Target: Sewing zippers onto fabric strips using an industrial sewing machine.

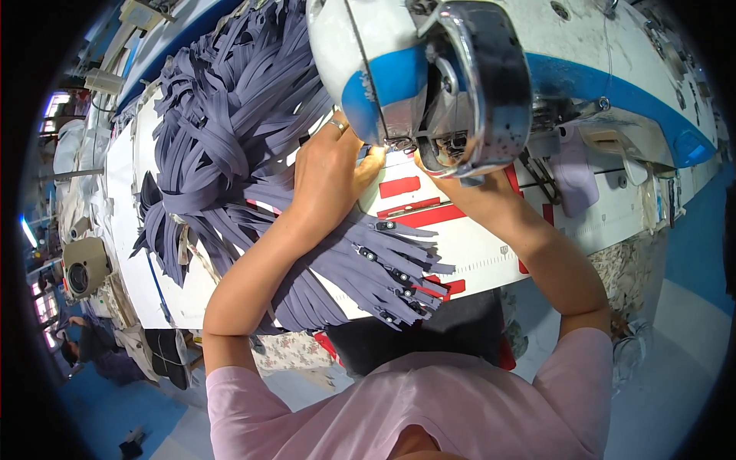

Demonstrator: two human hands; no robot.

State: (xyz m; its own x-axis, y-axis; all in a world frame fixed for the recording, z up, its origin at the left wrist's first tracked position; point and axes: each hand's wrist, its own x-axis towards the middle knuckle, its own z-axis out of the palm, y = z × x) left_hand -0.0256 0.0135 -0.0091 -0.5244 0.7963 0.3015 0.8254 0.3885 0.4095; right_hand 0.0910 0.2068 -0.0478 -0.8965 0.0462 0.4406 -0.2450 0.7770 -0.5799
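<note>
- The near edge of the white table (483, 245) runs left to right in front of the person; the bunched grey-purple zipper strips (222, 130) reach this edge on the left
- Between the strip ends and the right forearm (560, 264) there is room, with white tabletop and red patches (400, 185) showing; on the far side the sewing machine (391, 80) bounds the hands closely
- The left hand (326, 165) is back-up beside the machine head, wrist bent, fingers and thumb drawn close by the needle area; whether they pinch anything I cannot tell
- The right hand (468, 195) reaches in from the right, its fingers mostly behind the machine head, so its grip cannot be told
- The strips lie in a heap left of the machine, passing under the left forearm (253, 284); the near bunch's long axis slants from far left to near right, its ends with black sliders (400, 276) pointing right and near
</note>
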